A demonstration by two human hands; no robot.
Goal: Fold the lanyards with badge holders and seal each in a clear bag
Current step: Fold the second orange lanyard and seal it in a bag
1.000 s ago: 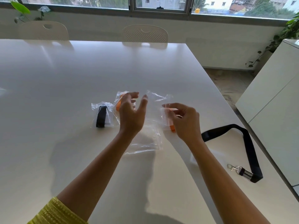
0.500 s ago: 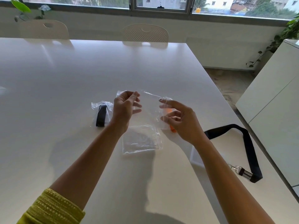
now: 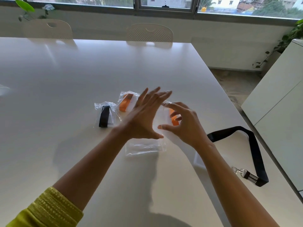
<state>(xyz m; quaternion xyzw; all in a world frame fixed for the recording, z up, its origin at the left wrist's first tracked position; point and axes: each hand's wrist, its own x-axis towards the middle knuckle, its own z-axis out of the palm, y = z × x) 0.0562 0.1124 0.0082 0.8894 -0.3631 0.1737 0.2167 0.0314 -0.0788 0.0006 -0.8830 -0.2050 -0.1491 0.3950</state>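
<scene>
I am sitting at a glossy white table (image 3: 82, 82) that is catching daylight from the wide window (image 3: 164, 4) ahead. Two pale chairs (image 3: 150, 32) are standing along its far edge. A white cabinet (image 3: 282, 89) is standing to my right, with leafy plants (image 3: 293, 35) trailing behind it.

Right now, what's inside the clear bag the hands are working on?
An orange folded lanyard shows through the clear bag, between the right hand's fingers. The left hand covers the bag's left part, so I cannot see a badge holder or whether it is sealed.
</scene>
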